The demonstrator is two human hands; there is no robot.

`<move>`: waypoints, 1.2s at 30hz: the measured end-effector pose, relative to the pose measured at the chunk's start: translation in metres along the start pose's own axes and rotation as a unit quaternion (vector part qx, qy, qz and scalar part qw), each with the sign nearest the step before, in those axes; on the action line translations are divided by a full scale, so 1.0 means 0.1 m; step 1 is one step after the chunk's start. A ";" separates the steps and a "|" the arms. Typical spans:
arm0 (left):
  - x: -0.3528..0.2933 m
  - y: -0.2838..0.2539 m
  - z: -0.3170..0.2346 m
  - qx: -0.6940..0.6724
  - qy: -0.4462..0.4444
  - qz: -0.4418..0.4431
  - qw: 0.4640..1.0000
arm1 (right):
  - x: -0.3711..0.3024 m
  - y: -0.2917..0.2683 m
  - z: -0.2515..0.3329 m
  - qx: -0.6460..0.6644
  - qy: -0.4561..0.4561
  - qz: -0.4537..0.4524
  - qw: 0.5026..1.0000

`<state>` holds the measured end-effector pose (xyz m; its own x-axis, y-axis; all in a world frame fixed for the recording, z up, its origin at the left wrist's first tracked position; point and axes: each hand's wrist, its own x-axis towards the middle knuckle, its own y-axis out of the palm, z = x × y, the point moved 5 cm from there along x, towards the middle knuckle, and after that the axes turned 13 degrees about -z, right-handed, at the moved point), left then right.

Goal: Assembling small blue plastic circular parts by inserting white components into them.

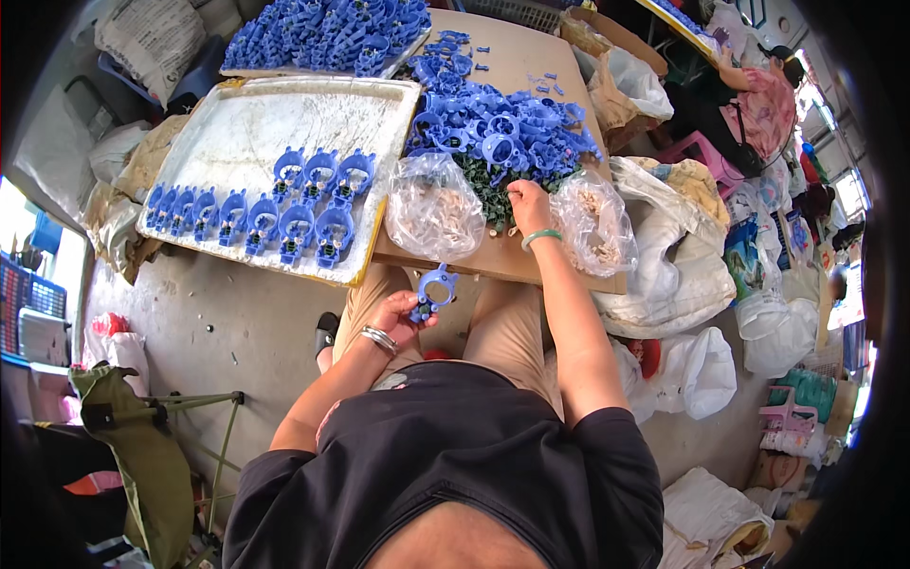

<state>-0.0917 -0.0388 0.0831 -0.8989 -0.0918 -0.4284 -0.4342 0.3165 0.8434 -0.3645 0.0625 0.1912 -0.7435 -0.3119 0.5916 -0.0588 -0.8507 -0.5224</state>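
The left hand is clamped on a blue toy over the lap, just short of the tabletop. The right hand bends its fingers over green pieces between two clear bags; whether it grips one, I cannot tell.

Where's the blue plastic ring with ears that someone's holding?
In the head view, just left of centre: the blue plastic ring with ears is in the person's left hand, below the left clear plastic bag.
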 end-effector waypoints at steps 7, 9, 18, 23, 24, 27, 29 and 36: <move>0.00 0.06 -0.03 0.006 -0.004 -0.042 0.999 | -0.04 -0.15 0.01 0.061 0.009 -0.060 0.996; 0.01 0.01 -0.03 -0.014 -0.007 -0.047 0.999 | -0.10 -0.19 0.00 0.048 0.040 -0.039 0.997; 0.00 0.03 -0.03 -0.034 -0.021 -0.082 0.996 | -0.52 -0.45 0.06 0.175 0.198 -0.025 0.964; 0.03 0.00 -0.01 -0.027 -0.021 -0.077 0.996 | -0.56 -0.50 0.06 0.015 0.074 -0.046 0.996; 0.03 -0.02 -0.02 -0.024 -0.014 -0.052 0.998 | -0.58 -0.52 0.06 -0.022 0.038 -0.063 0.997; 0.03 -0.03 -0.02 -0.013 -0.012 -0.054 0.998 | -0.60 -0.55 0.03 -0.083 0.005 -0.070 0.994; 0.02 -0.03 -0.02 -0.011 -0.009 -0.051 0.999 | -0.61 -0.55 0.01 -0.107 -0.001 -0.068 0.992; 0.04 -0.02 0.00 0.001 -0.014 -0.039 0.999 | -0.56 -0.58 -0.05 -0.121 -0.013 -0.082 0.989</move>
<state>-0.0948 -0.0399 0.0795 -0.8604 -0.0906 -0.5014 -0.5028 0.3107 0.8066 -0.3230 0.1316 0.1853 -0.6941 -0.1907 0.6942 -0.3374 -0.7656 -0.5477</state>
